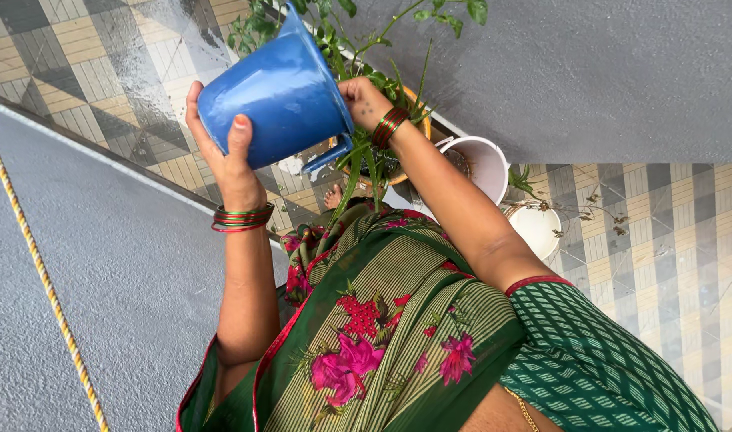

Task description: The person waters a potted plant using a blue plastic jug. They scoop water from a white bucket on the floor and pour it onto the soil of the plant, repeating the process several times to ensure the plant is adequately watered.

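1. Wrapped around the blue mug (282, 92), the left hand (222, 152) cups its body from below, with the thumb pressed flat on the near side and the fingers curled round the far side.
2. Against the mug's other side, close to the rim, sits the right hand (364, 100). Its fingers are hidden behind the mug, so I cannot tell whether they clasp it or only steady it.
3. The mug is held up in the air between both hands, tipped over, with its base toward the camera. Its handle (330, 156) juts out free just under the right wrist.
4. Red and green bangles ring the left wrist (243, 217) and the right wrist (390, 126).
5. Just beyond the mug stands a green leafy plant (366, 64), its long blades reaching past the right hand.
6. Two white pots (486, 160) (538, 228) sit beside the right forearm, the farther one holding dry twigs.
7. Underneath lies a wet patterned tiled floor (78, 48).
8. A yellow rope (46, 280) runs across the grey surface on the left.
9. A green floral sari (398, 320) fills the bottom of the view.
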